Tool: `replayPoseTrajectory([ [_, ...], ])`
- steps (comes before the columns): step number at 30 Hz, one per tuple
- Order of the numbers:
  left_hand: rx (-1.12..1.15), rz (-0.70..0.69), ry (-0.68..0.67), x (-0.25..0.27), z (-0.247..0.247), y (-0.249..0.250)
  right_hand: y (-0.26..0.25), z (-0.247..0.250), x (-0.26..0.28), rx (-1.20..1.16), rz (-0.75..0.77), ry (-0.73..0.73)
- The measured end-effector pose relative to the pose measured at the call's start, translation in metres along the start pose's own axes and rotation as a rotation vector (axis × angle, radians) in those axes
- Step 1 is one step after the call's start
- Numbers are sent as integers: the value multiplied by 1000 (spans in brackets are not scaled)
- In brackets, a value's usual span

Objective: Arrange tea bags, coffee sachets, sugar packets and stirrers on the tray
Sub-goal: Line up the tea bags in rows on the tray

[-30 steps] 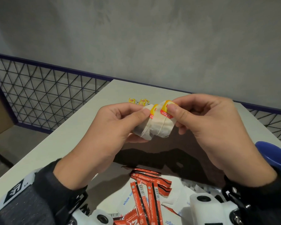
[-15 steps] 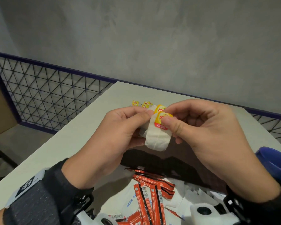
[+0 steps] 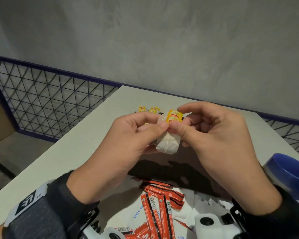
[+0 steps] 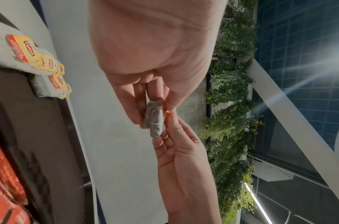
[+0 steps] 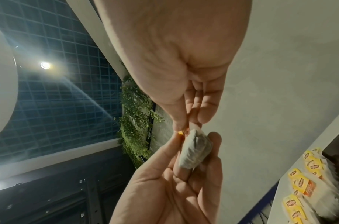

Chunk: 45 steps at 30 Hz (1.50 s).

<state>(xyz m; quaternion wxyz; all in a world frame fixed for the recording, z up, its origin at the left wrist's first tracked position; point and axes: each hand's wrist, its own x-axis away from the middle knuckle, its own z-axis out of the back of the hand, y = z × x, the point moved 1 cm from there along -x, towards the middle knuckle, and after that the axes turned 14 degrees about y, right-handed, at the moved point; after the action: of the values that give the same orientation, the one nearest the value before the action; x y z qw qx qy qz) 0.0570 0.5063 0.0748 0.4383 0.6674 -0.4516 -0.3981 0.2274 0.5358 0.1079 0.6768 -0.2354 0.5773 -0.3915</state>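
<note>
1. Both hands are raised at the centre of the head view; the left hand (image 3: 128, 144) and the right hand (image 3: 214, 135) are curled, thumb and fingers pinching the held tea bags (image 3: 168, 135).
2. Two yellow tags (image 3: 175, 116) are counted on the held bags.
3. More tea bags (image 4: 47, 66) are seen at the dark tray's (image 4: 49, 136) far edge; red sachets (image 3: 155, 204) and white sugar packets (image 3: 136, 214) lie at lower centre; their resting surface cannot be told.

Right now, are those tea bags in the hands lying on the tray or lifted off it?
Lifted off. Both the left hand and right hand pinch the tea bags in the air above the dark tray.
</note>
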Motion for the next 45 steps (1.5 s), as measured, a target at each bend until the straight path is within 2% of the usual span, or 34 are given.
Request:
replayPoseTrajectory([
  [7, 6, -6, -2, -2, 3, 1, -3, 4, -2, -47, -78, -62],
  [21, -95, -59, -27, -8, 10, 4, 1, 4, -6, -157, -147, -47],
  [29, -117, -61, -22, -8, 9, 4, 5, 3, -5, -155, -202, -104],
  [35, -143, -77, 161, -23, 22, 10, 11, 9, -6, -97, -242, -95],
  [38, -88, -66, 264, -32, 33, 18, 18, 1, -3, -4, -281, -167],
  [43, -43, -27, 370, -44, 51, 21, 19, -29, -29, 189, -148, -233],
  [45, -51, -21, 410, -48, 57, 21, 24, -43, -44, 226, -149, -277],
])
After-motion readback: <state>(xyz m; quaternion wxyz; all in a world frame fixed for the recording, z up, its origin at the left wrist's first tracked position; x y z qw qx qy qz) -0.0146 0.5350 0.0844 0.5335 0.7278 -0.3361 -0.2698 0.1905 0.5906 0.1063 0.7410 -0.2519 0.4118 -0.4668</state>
